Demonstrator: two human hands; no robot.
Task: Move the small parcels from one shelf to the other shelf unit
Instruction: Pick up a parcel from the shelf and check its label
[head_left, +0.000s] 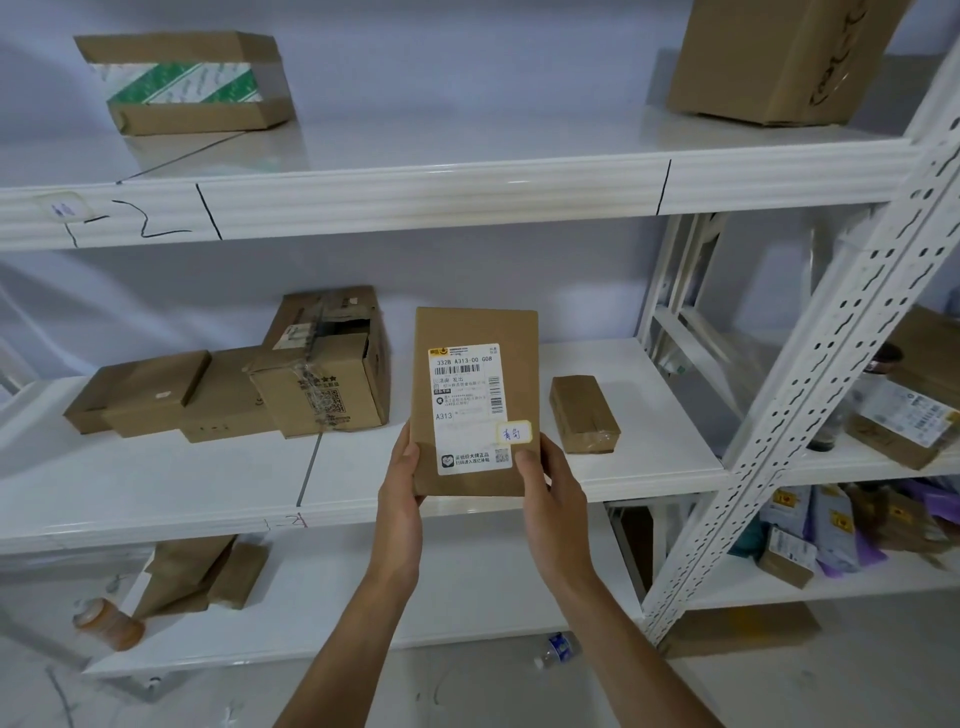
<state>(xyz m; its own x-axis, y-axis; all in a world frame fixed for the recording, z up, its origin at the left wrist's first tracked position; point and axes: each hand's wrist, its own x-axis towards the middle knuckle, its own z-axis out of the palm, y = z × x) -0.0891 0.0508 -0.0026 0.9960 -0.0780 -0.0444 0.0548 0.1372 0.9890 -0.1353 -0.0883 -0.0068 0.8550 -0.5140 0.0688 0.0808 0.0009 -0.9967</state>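
A flat brown parcel with a white shipping label stands upright in front of the middle shelf of a white shelf unit. My left hand grips its lower left edge and my right hand grips its lower right corner, thumb on the label. A small taped brown parcel lies on the shelf just right of the held one. Left of it sit a torn open carton and flat brown boxes. A second shelf unit stands at the right with parcels on it.
The top shelf holds a box with green-striped tape and a large carton. A perforated white upright slants between the two units. Brown packets and an orange bottle are on the bottom shelf. A plastic bottle lies on the floor.
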